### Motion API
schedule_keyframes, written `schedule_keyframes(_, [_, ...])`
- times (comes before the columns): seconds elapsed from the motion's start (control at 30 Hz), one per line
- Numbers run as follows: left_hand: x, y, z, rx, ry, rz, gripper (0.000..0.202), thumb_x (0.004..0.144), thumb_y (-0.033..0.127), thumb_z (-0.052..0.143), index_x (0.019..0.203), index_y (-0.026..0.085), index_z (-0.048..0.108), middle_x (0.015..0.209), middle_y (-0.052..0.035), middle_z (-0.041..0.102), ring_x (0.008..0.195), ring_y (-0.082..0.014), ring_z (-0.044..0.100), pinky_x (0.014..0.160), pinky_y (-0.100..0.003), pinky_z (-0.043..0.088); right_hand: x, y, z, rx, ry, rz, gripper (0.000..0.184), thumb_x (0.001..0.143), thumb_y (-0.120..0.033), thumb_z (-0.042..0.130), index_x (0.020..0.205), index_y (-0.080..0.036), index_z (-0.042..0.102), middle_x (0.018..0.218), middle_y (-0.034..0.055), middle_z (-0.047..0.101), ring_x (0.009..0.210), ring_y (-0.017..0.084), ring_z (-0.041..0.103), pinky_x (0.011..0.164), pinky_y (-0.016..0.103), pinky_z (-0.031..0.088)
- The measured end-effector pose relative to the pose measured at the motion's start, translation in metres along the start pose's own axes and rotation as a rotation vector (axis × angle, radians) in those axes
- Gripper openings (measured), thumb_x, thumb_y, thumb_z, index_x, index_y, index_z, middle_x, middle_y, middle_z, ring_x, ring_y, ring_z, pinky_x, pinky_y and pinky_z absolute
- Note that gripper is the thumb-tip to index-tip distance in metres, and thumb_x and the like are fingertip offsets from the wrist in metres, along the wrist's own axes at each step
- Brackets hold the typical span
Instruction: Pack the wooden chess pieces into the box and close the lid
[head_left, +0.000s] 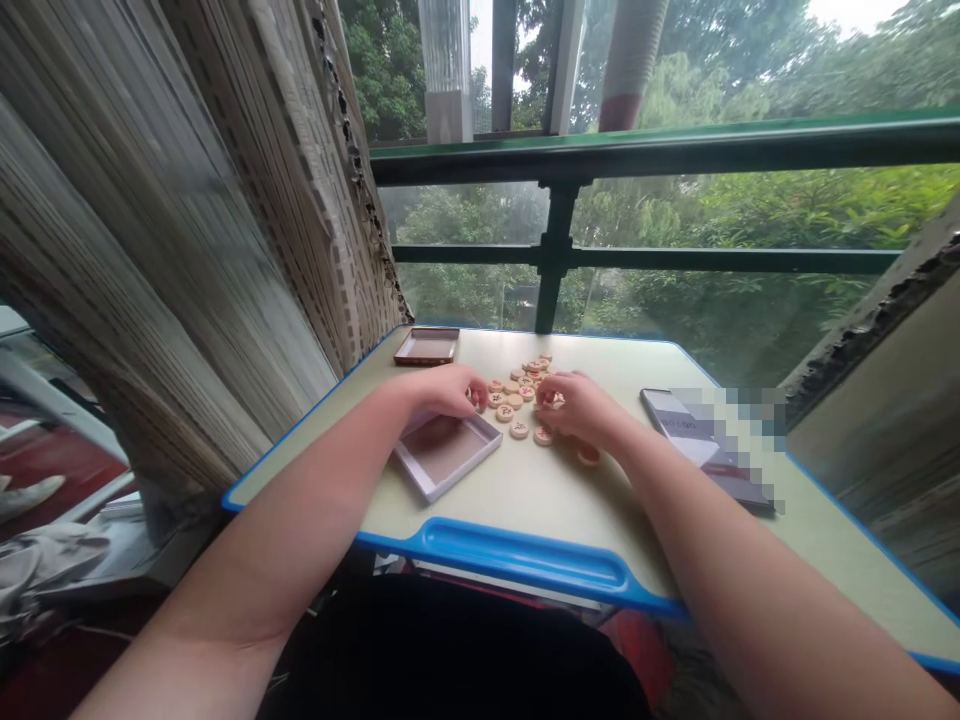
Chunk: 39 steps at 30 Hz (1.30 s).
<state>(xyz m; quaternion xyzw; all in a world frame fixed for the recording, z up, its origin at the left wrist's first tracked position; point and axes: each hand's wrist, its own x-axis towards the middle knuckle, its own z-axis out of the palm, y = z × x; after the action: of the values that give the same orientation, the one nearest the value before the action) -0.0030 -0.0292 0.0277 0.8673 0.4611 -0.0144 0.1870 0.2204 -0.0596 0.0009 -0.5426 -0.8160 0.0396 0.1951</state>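
Round wooden xiangqi pieces [505,412] with carved characters lie in a loose cluster at the middle of the table, some heaped at the back. My left hand [453,388] is closed at the cluster's left side, above an open shallow box [448,478] with a white rim. What its curled fingers hold, if anything, is too small to make out. On the right side of the cluster, my right hand [577,405] has its fingers bent around a xiangqi piece [556,400]. Another piece [589,455] lies below that wrist, partly hidden.
A brown box lid [427,346] lies open side up at the back left. At the right is a dark flat case [686,440], partly pixelated. The pale table has a blue edge and a blue pen groove [525,560] in front. Curtains and a railed window surround it.
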Motion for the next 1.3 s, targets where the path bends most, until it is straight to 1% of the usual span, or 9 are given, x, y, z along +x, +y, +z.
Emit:
schedule_keyframes(0.2, [0.003,-0.011,-0.002,-0.037,-0.022,-0.028,0.021,0.059,0.026,0.056,0.076,0.019,0.066,0.069,0.0006,0.063,0.063,-0.0134,0.053,0.053,-0.021,0.036,-0.003,-0.003,-0.002,0.028,-0.035,-0.018,0.014,0.067,-0.022,0.062,0.079,-0.022,0.067,0.084,0.0026,0.066,0.089,0.02,0.053,0.073,0.027,0.04])
schedule_keyframes(0.33, [0.003,-0.015,0.0,-0.117,-0.036,-0.024,0.019,0.057,0.026,0.056,0.071,0.018,0.065,0.065,0.0013,0.061,0.059,-0.0124,0.051,0.049,-0.021,0.034,-0.004,-0.004,-0.005,0.077,-0.068,-0.015,0.018,0.076,-0.033,0.054,0.076,-0.021,0.068,0.082,0.0031,0.067,0.089,0.02,0.054,0.074,0.028,0.04])
schedule_keyframes(0.47, [0.003,-0.014,0.002,-0.157,-0.027,-0.005,0.019,0.059,0.028,0.055,0.07,0.017,0.065,0.063,0.0017,0.06,0.058,-0.0124,0.05,0.048,-0.022,0.033,-0.001,-0.001,-0.004,0.024,-0.005,0.042,0.026,0.082,-0.03,0.045,0.081,-0.02,0.069,0.088,0.0048,0.068,0.088,0.02,0.054,0.075,0.027,0.039])
schedule_keyframes(0.57, [0.004,-0.006,0.004,-0.16,0.034,-0.007,0.025,0.061,0.029,0.055,0.079,0.018,0.068,0.073,0.0006,0.063,0.064,-0.0134,0.054,0.052,-0.021,0.037,0.001,0.005,-0.003,-0.051,0.044,0.1,0.023,0.079,-0.024,0.047,0.085,-0.02,0.069,0.092,0.0056,0.067,0.089,0.02,0.054,0.075,0.027,0.039])
schedule_keyframes(0.67, [0.006,0.005,0.008,-0.114,0.163,0.005,0.028,0.067,0.033,0.055,0.085,0.018,0.068,0.08,-0.0011,0.065,0.07,-0.0147,0.056,0.059,-0.022,0.04,0.002,0.008,-0.003,-0.069,0.039,0.153,0.023,0.075,-0.022,0.047,0.082,-0.021,0.069,0.091,0.0053,0.067,0.087,0.019,0.055,0.071,0.025,0.04])
schedule_keyframes(0.8, [0.011,0.016,0.014,-0.068,0.327,0.185,0.031,0.075,0.04,0.053,0.09,0.019,0.069,0.092,-0.005,0.064,0.081,-0.0163,0.057,0.074,-0.025,0.044,0.001,0.008,-0.009,-0.094,-0.054,0.359,0.024,0.074,-0.031,0.049,0.083,-0.02,0.068,0.089,0.0075,0.068,0.077,0.02,0.059,0.058,0.026,0.038])
schedule_keyframes(0.93, [0.014,0.016,0.018,-0.082,0.24,0.399,0.027,0.079,0.032,0.051,0.09,0.018,0.071,0.102,-0.0059,0.065,0.094,-0.0163,0.058,0.087,-0.024,0.04,-0.001,0.005,-0.016,-0.083,-0.127,0.412,0.035,0.073,-0.048,0.049,0.083,-0.019,0.066,0.083,0.0086,0.068,0.073,0.021,0.06,0.054,0.026,0.036])
schedule_keyframes(1.03, [0.015,0.012,0.018,-0.067,0.23,0.359,0.026,0.078,0.032,0.052,0.084,0.017,0.072,0.1,-0.0056,0.067,0.09,-0.0164,0.059,0.083,-0.024,0.041,-0.002,0.001,-0.019,-0.083,-0.148,0.414,0.034,0.071,-0.05,0.051,0.08,-0.02,0.065,0.08,0.0074,0.069,0.07,0.021,0.06,0.052,0.026,0.035])
schedule_keyframes(1.3, [0.021,0.003,0.02,-0.005,0.361,0.188,0.028,0.077,0.031,0.05,0.092,0.018,0.071,0.093,-0.0061,0.066,0.088,-0.0185,0.057,0.08,-0.027,0.042,-0.002,-0.002,-0.022,-0.088,-0.15,0.436,0.033,0.069,-0.05,0.053,0.075,-0.021,0.066,0.076,0.0073,0.069,0.066,0.019,0.06,0.05,0.025,0.034])
